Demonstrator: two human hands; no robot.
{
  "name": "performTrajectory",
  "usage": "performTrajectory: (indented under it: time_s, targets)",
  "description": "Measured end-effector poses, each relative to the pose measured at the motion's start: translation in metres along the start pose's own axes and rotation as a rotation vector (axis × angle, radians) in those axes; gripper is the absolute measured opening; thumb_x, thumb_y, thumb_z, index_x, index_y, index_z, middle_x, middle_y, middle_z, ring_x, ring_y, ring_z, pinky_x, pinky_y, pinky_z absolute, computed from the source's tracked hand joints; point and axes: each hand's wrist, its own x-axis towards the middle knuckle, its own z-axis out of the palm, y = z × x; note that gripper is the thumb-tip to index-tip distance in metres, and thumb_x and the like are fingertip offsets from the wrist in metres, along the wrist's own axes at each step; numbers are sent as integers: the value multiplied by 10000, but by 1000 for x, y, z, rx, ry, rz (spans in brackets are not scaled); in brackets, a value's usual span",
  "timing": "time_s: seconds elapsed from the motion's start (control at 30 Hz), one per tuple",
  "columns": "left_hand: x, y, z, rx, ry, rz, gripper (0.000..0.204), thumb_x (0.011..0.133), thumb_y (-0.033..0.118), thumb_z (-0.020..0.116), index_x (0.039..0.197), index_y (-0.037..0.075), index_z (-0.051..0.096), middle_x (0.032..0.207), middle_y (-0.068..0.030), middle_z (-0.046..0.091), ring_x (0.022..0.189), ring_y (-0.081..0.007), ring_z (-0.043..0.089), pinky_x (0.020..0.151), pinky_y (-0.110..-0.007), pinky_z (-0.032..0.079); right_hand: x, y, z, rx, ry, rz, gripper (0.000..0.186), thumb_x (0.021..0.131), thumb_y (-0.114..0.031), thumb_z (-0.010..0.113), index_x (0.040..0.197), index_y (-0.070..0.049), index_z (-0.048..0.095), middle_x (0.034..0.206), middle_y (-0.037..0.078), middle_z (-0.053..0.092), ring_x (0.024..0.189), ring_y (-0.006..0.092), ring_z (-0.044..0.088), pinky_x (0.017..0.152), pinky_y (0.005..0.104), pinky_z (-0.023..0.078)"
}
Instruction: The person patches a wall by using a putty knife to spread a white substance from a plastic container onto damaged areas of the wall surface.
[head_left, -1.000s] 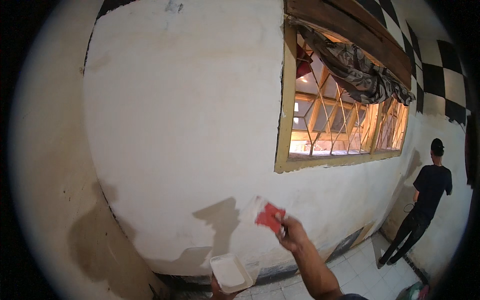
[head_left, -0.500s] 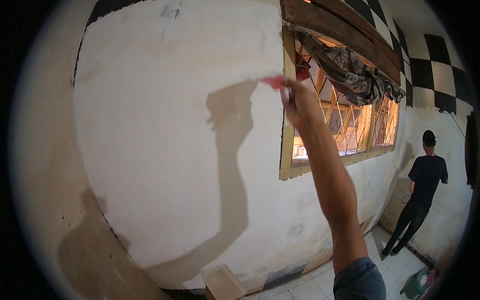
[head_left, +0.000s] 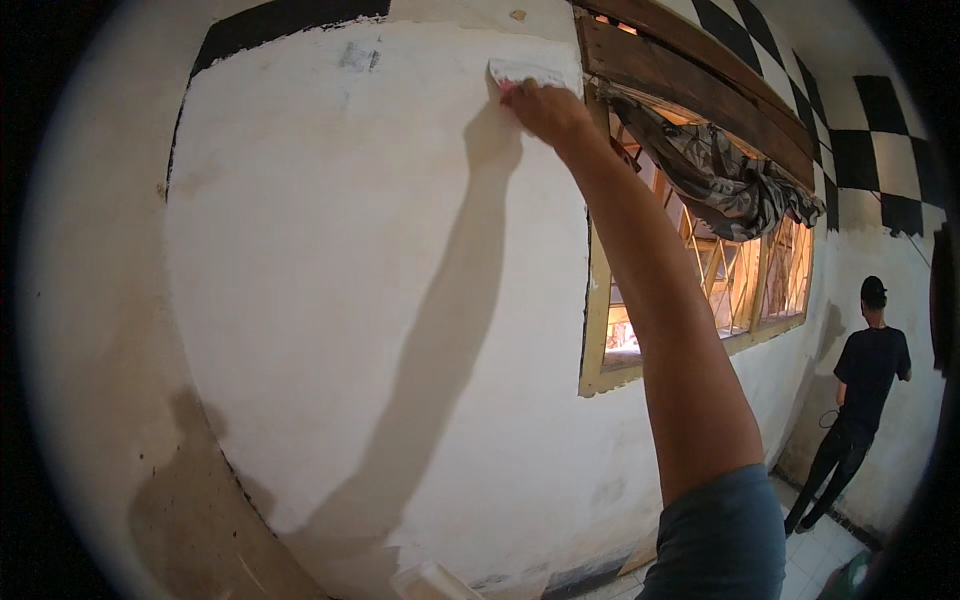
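My right hand [head_left: 548, 110] is closed on a putty knife [head_left: 527, 72] with a wide pale blade and a reddish handle. The arm reaches up, and the blade lies at the upper part of the white wall [head_left: 330, 250], just left of the window's top corner. Fingers hide most of the handle. At the lower edge, a cream-coloured tray or box [head_left: 435, 582] shows only in part. My left hand is out of the picture.
Right of my arm is a barred window with a yellow frame [head_left: 592, 350], a bunched patterned curtain [head_left: 745, 195] and brown boards [head_left: 690, 80] above. A co-worker in dark clothes [head_left: 868, 385] stands facing the far wall. A green object [head_left: 850, 575] sits on the tiled floor.
My right hand has gone up and slightly left with the putty knife, from beside the window frame to the top of the wall. The tray has dropped lower in the picture.
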Motion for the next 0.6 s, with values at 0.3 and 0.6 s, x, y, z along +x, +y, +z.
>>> performTrajectory:
  time_s: [0.3, 0.6]
  targets:
    - [7, -9, 1, -58, 92, 15, 642, 985, 593, 319, 1441, 149, 400, 1332, -89, 558, 1203, -297, 564, 974, -524, 501, -129, -68, -2, 125, -10, -189, 188, 821, -101, 591, 944, 37, 628, 873, 130, 576, 585, 200, 662, 455, 328, 563]
    - [9, -18, -6, -82, 172, 22, 635, 985, 590, 322, 1436, 152, 405, 1329, -87, 561, 1198, -300, 567, 970, -529, 500, -153, -60, -81, 344, 62, -222, 91, 845, -89, 575, 869, -3, 590, 898, 117, 569, 652, 246, 666, 501, 375, 569]
